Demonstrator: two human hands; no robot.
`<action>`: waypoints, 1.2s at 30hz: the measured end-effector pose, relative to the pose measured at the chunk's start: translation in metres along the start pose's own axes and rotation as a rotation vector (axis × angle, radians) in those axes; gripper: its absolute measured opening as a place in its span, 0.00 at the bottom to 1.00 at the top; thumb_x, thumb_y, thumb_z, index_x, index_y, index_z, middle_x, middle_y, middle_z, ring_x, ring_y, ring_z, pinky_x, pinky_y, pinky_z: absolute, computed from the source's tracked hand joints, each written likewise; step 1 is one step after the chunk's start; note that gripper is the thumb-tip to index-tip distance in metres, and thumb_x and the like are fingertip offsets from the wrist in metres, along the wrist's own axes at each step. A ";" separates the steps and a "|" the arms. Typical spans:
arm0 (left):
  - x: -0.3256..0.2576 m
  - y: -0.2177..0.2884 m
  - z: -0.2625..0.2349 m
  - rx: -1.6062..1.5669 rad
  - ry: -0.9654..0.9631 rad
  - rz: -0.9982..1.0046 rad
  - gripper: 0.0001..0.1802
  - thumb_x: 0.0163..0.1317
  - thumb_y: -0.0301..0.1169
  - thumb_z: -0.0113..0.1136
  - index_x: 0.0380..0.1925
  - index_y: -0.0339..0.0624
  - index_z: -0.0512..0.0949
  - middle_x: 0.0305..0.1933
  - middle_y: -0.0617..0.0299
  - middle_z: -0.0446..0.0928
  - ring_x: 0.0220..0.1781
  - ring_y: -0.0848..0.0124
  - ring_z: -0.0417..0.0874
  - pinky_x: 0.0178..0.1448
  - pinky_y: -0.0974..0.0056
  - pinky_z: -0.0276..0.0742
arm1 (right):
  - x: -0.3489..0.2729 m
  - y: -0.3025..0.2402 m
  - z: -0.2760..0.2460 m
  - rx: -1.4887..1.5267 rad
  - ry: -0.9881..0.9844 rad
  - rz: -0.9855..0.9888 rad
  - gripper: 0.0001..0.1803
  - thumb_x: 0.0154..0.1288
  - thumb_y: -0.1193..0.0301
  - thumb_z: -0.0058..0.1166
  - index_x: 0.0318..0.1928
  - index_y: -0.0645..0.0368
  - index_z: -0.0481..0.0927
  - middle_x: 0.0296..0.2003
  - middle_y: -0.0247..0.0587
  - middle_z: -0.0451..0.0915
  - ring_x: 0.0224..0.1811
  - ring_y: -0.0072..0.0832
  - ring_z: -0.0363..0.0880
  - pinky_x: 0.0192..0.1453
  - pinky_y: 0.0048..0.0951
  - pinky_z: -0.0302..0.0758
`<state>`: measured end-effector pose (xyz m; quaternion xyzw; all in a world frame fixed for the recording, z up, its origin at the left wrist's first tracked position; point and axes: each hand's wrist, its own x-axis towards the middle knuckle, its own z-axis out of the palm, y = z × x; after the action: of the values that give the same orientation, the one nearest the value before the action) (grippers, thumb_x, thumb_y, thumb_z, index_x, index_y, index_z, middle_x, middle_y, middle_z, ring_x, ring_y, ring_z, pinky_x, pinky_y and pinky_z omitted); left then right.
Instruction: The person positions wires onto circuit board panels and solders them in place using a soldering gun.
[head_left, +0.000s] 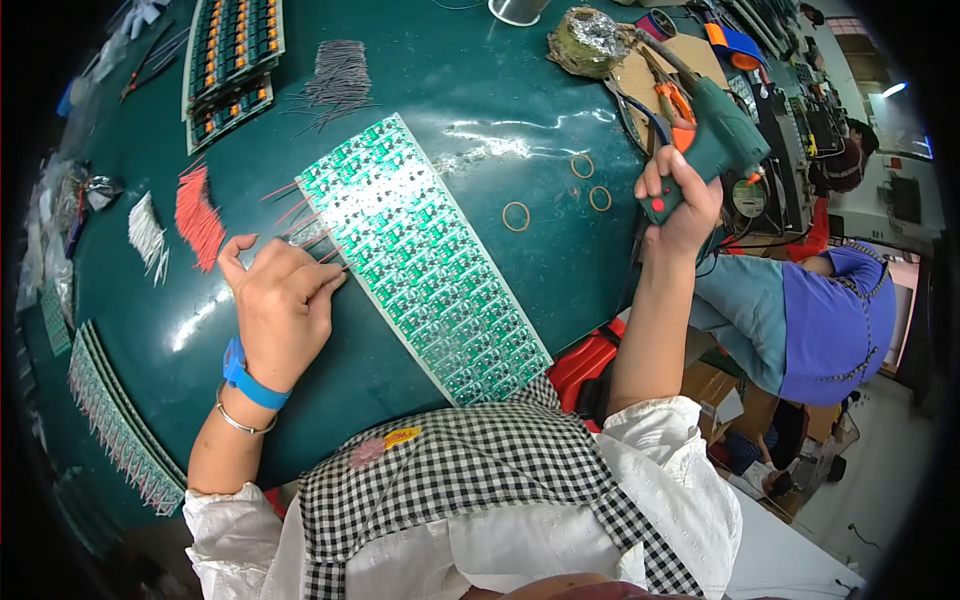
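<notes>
Single head-worn fisheye view; looks steeply down, close over the green table [420, 60]; edges curve.

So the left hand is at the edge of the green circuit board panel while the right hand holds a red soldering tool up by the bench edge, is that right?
Not quite. The soldering tool in the right hand is dark green, with only orange parts near its tip, as the head view shows. The rest stands: the left hand is at the edge of the green circuit board panel.
</notes>
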<state>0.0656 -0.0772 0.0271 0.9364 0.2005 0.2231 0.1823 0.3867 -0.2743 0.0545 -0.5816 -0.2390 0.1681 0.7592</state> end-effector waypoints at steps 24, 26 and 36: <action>-0.026 -0.098 -0.039 0.259 0.128 -0.329 0.07 0.50 0.31 0.71 0.28 0.44 0.82 0.27 0.63 0.78 0.31 0.63 0.80 0.37 0.62 0.70 | -0.076 0.001 0.011 0.093 -0.295 0.080 0.33 0.62 0.72 0.49 0.64 0.76 0.56 0.28 0.43 0.66 0.19 0.24 0.68 0.21 0.24 0.74; -0.026 -0.098 -0.040 0.307 0.191 -0.272 0.06 0.52 0.30 0.69 0.28 0.43 0.82 0.26 0.60 0.79 0.32 0.60 0.80 0.37 0.59 0.73 | -0.078 0.001 0.012 0.125 -0.286 0.100 0.33 0.62 0.72 0.50 0.64 0.76 0.56 0.27 0.43 0.66 0.18 0.24 0.68 0.21 0.24 0.74; -0.027 -0.076 -0.042 0.333 0.277 -0.175 0.10 0.59 0.22 0.60 0.41 0.43 0.82 0.33 0.57 0.83 0.31 0.63 0.82 0.38 0.64 0.78 | -0.085 -0.004 0.017 0.095 -0.235 0.111 0.33 0.60 0.73 0.51 0.63 0.76 0.58 0.26 0.42 0.66 0.16 0.24 0.67 0.19 0.24 0.72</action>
<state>0.0006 -0.0141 0.0196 0.8930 0.3381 0.2967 0.0145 0.3063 -0.3072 0.0480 -0.5336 -0.2857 0.2878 0.7422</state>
